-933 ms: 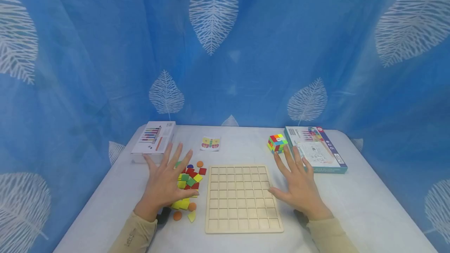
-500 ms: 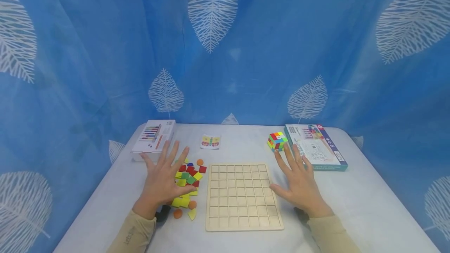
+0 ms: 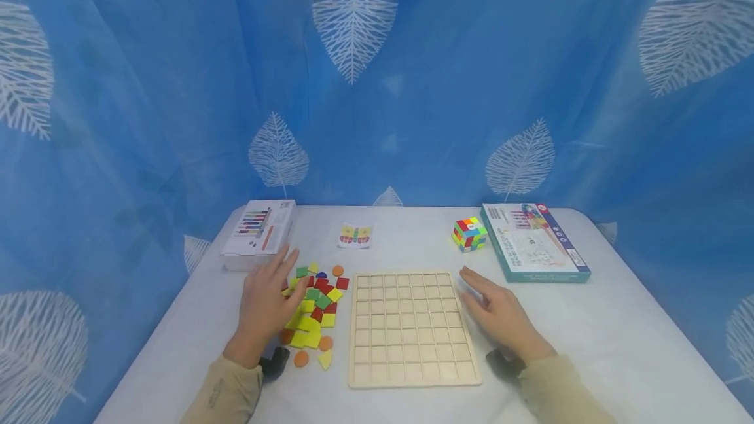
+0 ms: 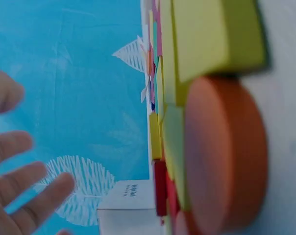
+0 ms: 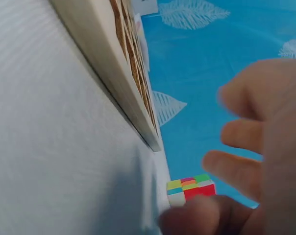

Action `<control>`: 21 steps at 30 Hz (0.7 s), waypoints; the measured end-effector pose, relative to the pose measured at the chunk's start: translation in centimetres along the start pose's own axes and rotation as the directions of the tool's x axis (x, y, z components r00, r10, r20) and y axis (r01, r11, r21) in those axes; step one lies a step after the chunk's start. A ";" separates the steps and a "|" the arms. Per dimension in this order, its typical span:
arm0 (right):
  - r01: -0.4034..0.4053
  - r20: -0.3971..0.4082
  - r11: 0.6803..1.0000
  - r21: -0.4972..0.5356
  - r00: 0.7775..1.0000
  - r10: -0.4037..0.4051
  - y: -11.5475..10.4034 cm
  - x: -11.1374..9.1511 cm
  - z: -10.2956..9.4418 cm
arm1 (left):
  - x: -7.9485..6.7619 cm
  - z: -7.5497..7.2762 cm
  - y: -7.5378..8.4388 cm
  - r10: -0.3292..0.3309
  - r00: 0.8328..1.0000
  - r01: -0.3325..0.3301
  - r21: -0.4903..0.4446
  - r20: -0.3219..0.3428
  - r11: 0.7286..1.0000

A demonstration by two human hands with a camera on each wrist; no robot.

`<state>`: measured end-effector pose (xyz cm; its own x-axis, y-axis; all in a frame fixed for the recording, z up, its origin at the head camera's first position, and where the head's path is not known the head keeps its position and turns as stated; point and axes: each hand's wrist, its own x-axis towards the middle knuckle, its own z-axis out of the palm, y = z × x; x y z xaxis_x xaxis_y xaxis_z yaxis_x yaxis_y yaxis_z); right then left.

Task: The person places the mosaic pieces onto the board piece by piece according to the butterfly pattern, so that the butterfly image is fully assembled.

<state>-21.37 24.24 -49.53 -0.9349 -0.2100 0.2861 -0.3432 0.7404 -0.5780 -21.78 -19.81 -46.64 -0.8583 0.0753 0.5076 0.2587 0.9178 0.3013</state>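
Nothing is gripped: the left hand (image 3: 264, 303), loosely extended, is poised beside the multicoloured flat geometric pieces (image 3: 306, 324) scattered left of the pale wooden gridded board (image 3: 415, 329); the relaxed right hand (image 3: 504, 320), at its right edge. Overlapping pieces could be dislodged by a low sweep.
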 end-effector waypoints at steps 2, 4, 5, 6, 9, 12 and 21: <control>-0.024 0.040 1.000 0.001 0.999 0.024 0.2 -0.1 0.2 | -0.1 0.2 -0.2 -0.099 0.993 0.102 -0.043 0.059 0.994; -0.050 0.083 0.999 -0.004 0.995 0.050 0.3 -0.1 0.3 | -0.1 0.4 -0.4 -0.193 0.973 0.204 -0.085 0.126 0.975; -0.063 0.104 0.998 -0.015 0.993 0.064 0.4 -0.1 0.4 | 0.0 0.5 -0.5 -0.233 0.959 0.251 -0.101 0.161 0.963; -0.071 0.122 0.997 -0.032 0.990 0.075 0.5 -0.2 0.4 | 0.1 0.6 -0.6 -0.266 0.944 0.293 -0.123 0.196 0.948; -0.058 0.172 0.994 -0.094 0.982 0.074 0.6 -0.2 0.4 | 0.6 0.9 -0.9 -0.326 0.903 0.383 -0.179 0.279 0.906; -0.034 0.201 0.990 -0.135 0.978 0.061 0.7 -0.1 0.5 | 1.2 1.1 -1.3 -0.353 0.876 0.433 -0.210 0.330 0.877; -0.034 0.212 0.989 -0.145 0.975 0.065 0.6 0.3 0.4 | 4.6 1.4 -1.7 -0.314 0.823 0.420 -0.134 0.473 0.898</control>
<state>-21.94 24.35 -50.15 -0.9531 -0.2920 0.0799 -0.2944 0.8321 -0.4701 -26.78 -20.45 -45.99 -0.9974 -0.0417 -0.0586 -0.0683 0.8031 0.5919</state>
